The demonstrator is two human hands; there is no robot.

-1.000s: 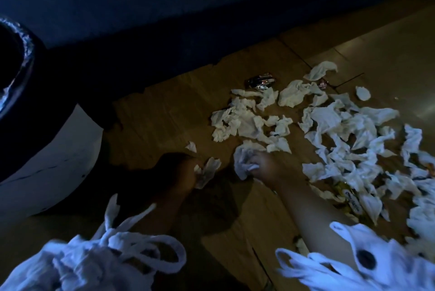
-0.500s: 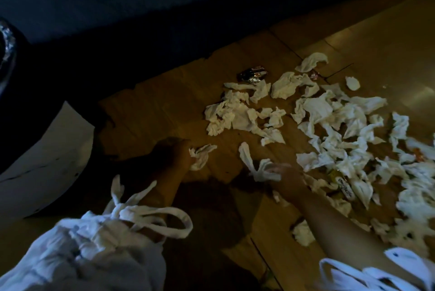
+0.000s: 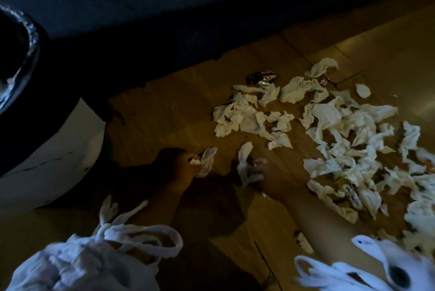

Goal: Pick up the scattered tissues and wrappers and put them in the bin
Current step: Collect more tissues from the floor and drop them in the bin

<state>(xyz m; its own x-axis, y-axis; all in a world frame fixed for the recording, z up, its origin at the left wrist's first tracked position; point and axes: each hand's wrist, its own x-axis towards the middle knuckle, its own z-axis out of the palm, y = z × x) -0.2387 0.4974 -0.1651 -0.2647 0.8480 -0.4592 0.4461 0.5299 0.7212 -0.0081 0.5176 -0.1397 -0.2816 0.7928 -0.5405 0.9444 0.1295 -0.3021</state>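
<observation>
While the scattered tissues [image 3: 327,114] covered the floor [image 3: 164,114] ahead and rightward, the right hand [image 3: 266,175], nearer them, pinched a first tissue [image 3: 243,163]. The left hand [image 3: 179,161] pinched a second tissue [image 3: 207,159]. The bin [image 3: 33,39] stood well apart leftward, nearer the left hand. A wrapper [image 3: 261,77] lay by the floor's far edge.

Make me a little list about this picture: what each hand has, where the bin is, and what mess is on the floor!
left hand: pinches a small tissue
right hand: grips a long tissue
bin: far left, dark rim, white side
pile: many white tissues spread on the floor, right of both hands
wrapper: shiny, at the far edge of the pile
job: not done, most of the mess is not yet picked up
</observation>
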